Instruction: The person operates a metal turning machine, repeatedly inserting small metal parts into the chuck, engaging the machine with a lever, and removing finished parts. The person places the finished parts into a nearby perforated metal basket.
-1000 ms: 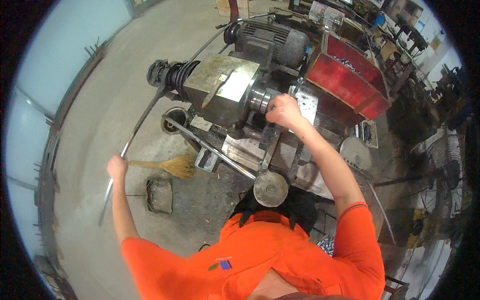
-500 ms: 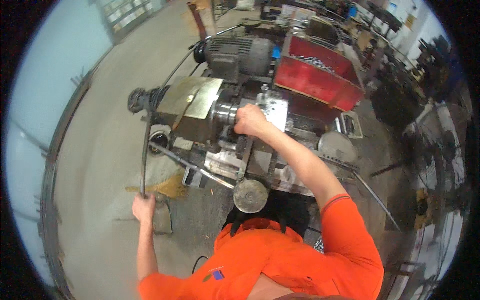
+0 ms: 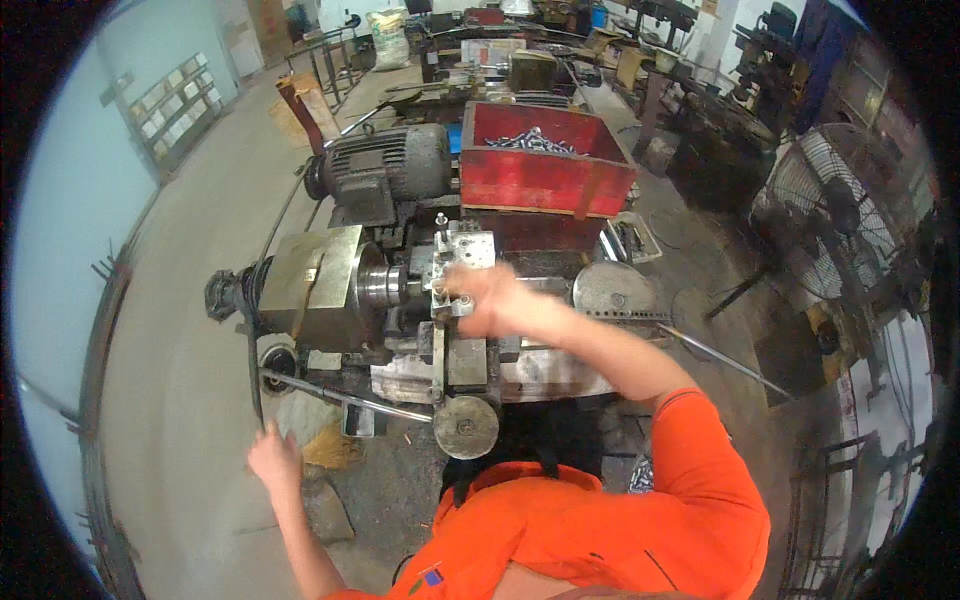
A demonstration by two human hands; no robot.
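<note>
A small lathe-like machine stands before me, with a metal cover plate over its headstock and a round steel chuck on the right side of it. Smeared by motion, my right hand is over the bolted tool block just right of the chuck. Its fingers look spread, and I see nothing held in them. Low on the left, my left hand closes at the lower end of a long dark lever that hangs from the machine's left end. The exact grip is hard to make out.
Behind the machine are an electric motor and a red bin of small metal parts. A round handwheel is close to my body, another disc farther right. A large fan stands at the right.
My right hand has come away from the chuck and moved right, over the tool block, its fingers opening. My left hand stays at the lever's lower end. The whole view has shifted.
</note>
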